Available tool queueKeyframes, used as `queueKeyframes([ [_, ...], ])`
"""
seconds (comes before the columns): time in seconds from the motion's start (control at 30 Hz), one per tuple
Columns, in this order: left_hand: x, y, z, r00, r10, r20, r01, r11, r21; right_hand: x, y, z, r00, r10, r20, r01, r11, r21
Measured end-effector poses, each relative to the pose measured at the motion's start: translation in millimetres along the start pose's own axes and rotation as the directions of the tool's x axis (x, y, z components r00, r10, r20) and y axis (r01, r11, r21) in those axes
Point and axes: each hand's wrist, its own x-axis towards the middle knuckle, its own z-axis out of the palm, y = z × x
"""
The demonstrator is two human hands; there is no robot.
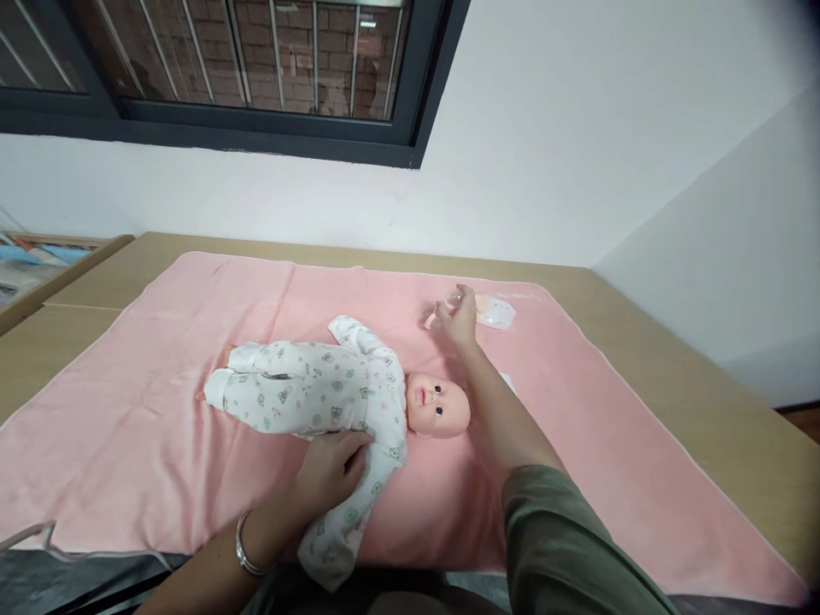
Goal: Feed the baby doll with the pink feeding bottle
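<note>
A baby doll [439, 406] lies face up, its head to the right, in a white printed outfit [320, 384]. My left hand [336, 465] rests on the near side of its chest, curled fingers gripping the cloth. Beyond the doll's head my right hand [458, 318] has thumb and fingers closed round a small clear, see-through object [453, 299]; its kind cannot be made out. Just right of that hand lies a white packet [496, 313]. Part of another white item [508, 381] shows behind my right forearm.
A pink blanket [576, 444] spreads under everything on a wooden table [679, 384]. A white wall with a dark-framed window [256, 128] rises behind. Wooden furniture [77, 273] with blue and white items stands at the far left.
</note>
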Motion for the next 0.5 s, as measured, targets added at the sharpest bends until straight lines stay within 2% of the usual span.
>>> queueKeyframes([
  [0.13,-1,-2,0,1.0,-0.002,0.019,0.002,1.0,0.003,-7,-4,-5,0.997,0.063,0.055,-0.063,0.998,-0.002],
  [0.23,-1,-1,-1,1.0,-0.011,0.02,0.011,1.0,0.011,-19,-8,-14,0.996,0.066,0.068,-0.068,0.997,0.038],
  [0.5,-1,6,-2,0.997,-0.076,0.034,0.077,0.997,-0.012,-93,-28,-79,0.978,0.196,0.066,-0.206,0.952,0.228],
])
